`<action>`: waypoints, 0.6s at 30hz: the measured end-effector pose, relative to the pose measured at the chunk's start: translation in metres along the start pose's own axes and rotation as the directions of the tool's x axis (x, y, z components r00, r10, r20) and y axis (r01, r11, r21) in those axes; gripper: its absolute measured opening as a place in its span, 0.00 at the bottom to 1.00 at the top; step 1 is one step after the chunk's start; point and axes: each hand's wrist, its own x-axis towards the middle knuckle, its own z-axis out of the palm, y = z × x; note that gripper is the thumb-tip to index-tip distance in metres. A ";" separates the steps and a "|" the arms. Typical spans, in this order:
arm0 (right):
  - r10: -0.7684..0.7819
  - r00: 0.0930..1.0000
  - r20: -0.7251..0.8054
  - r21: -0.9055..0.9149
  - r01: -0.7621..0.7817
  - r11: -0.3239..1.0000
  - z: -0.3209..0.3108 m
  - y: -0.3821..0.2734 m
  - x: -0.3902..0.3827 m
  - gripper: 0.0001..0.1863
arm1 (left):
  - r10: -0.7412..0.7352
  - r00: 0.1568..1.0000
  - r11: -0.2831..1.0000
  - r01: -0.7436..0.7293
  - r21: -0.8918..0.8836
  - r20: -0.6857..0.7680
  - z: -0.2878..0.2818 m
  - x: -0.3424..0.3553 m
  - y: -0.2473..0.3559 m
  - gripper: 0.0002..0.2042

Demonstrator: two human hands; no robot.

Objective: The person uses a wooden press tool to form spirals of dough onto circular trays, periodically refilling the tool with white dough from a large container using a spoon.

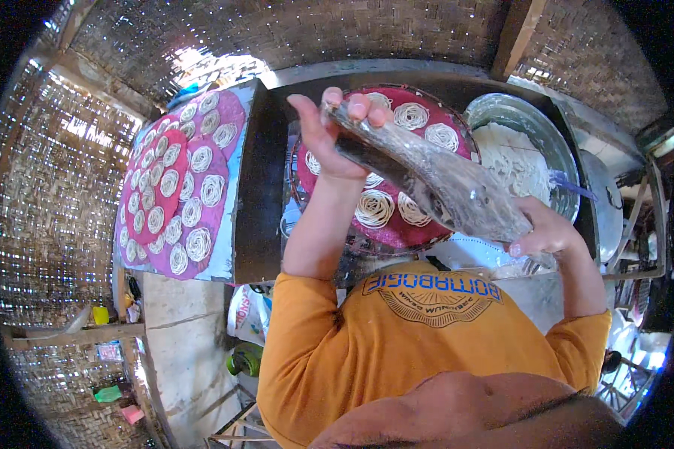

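Note:
A long, dark wooden tool (457,179), whitened with flour or dough and looking like a noodle press part, slants across in front of me. My left hand (344,131) is closed around its far-left end, thumb sticking out. At the near-right end my right hand (544,227) grips it, the fingers partly hidden behind. Underneath lies a round tray lined with red cloth (401,236), bearing several coiled nests of pale noodle dough (374,208). To the right stands a large metal basin (569,138) with white dough or flour (513,157) and a purple-handled utensil (569,183).
A board at left carries pink and purple cloths (228,168) covered with several more noodle nests (198,243). A dark wooden frame (258,202) edges the worktable. Woven bamboo walls (45,202) enclose the spot. A metal lid (599,191) leans at right.

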 end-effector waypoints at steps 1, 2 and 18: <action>0.014 1.000 -0.006 0.006 -0.014 1.000 -0.001 0.002 -0.003 0.41 | -0.025 0.998 1.000 0.025 -0.019 -0.052 0.001 -0.001 -0.004 0.23; 0.027 1.000 -0.011 0.013 -0.027 1.000 -0.001 0.003 -0.005 0.42 | -0.041 0.991 0.998 0.034 -0.056 -0.128 0.003 -0.002 -0.007 0.22; -0.144 0.986 -0.089 -0.010 0.143 0.990 -0.003 0.034 -0.002 0.41 | -0.452 0.338 0.187 0.941 0.282 -0.826 -0.022 -0.087 -0.064 0.19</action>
